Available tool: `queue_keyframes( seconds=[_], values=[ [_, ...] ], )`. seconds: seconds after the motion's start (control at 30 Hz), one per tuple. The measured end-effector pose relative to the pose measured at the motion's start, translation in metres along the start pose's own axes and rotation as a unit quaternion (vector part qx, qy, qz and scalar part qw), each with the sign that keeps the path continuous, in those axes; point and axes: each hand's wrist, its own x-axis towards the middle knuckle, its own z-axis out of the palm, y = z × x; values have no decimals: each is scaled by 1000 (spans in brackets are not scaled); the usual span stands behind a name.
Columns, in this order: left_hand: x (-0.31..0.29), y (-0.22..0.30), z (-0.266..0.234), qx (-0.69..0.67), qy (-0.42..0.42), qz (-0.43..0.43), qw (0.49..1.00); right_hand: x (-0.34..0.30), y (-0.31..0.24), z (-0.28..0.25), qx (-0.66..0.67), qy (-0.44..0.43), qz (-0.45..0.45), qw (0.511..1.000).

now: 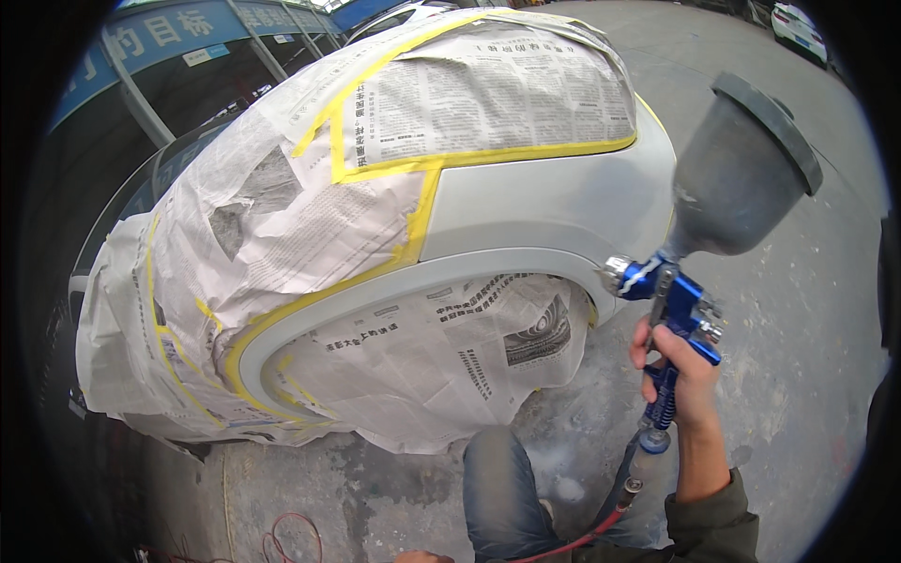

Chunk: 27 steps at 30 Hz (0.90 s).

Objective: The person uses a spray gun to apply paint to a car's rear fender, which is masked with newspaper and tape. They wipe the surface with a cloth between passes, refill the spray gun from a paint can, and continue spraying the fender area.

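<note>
My right hand (690, 375) is wrapped round the handle of a blue spray gun (680, 314), with a dark grey paint cup (746, 169) on top. The gun's silver nozzle points left, toward the bare whitish rear panel (554, 202) of a car. From the bottom of the handle, a red air hose (601, 525) runs down and to the left. Only a sliver of my left hand (422, 556) shows at the lower edge; its fingers are hidden. Newspaper (497, 94) edged with yellow masking tape (427, 211) covers the window and neighbouring bodywork.
More newspaper (441, 375) fills the wheel arch (282, 328). Red hose loops (296, 535) lie on the stained concrete floor (385, 507) at lower left. A white car (798, 36) stands far right. Blue banners (174, 38) and posts line the far left.
</note>
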Motion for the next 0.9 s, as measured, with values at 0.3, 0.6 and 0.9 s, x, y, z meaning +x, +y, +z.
queue_keyframes(
  seconds=[0.3,0.6,0.9],
  values=[
    [24,-23,4,2,-26,25,999,-6,14,-50,-61,180,-42,981],
    [75,-23,6,-4,-61,120,991,-19,21,-55,-42,40,-38,998],
    [186,88,-67,-263,-38,352,898,-40,47,-39,114,58,-27,991]
  ],
)
